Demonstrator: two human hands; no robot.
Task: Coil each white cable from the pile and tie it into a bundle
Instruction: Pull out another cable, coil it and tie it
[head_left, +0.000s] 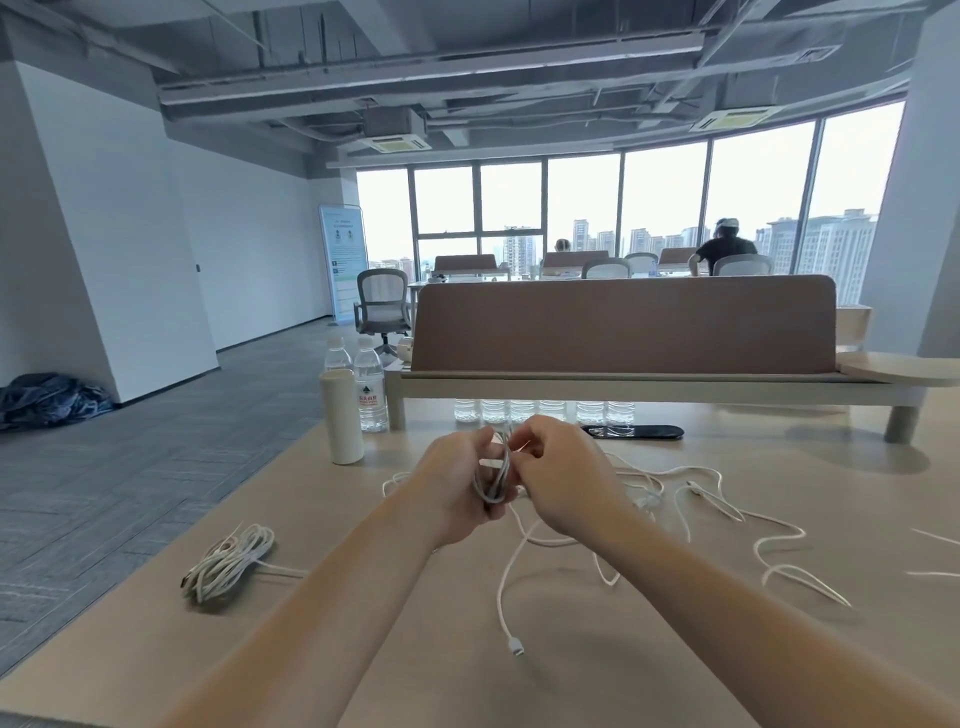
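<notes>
My left hand (457, 483) grips a coil of white cable (494, 480), held upright above the wooden table (363, 649). My right hand (558, 475) pinches the same coil from the right, fingers at its upper part. A loose end of white cable with a plug (516, 647) trails down from the hands onto the table. A pile of loose white cables (717, 499) sprawls to the right of the hands. A finished coiled bundle (226, 564) lies at the left edge of the table.
A white cylindrical bottle (340, 415) and two water bottles (370, 387) stand at the back left. More bottles (540, 410) sit under a raised shelf with a brown divider (623, 325). A black flat device (634, 432) lies behind the hands. People sit far off by the windows.
</notes>
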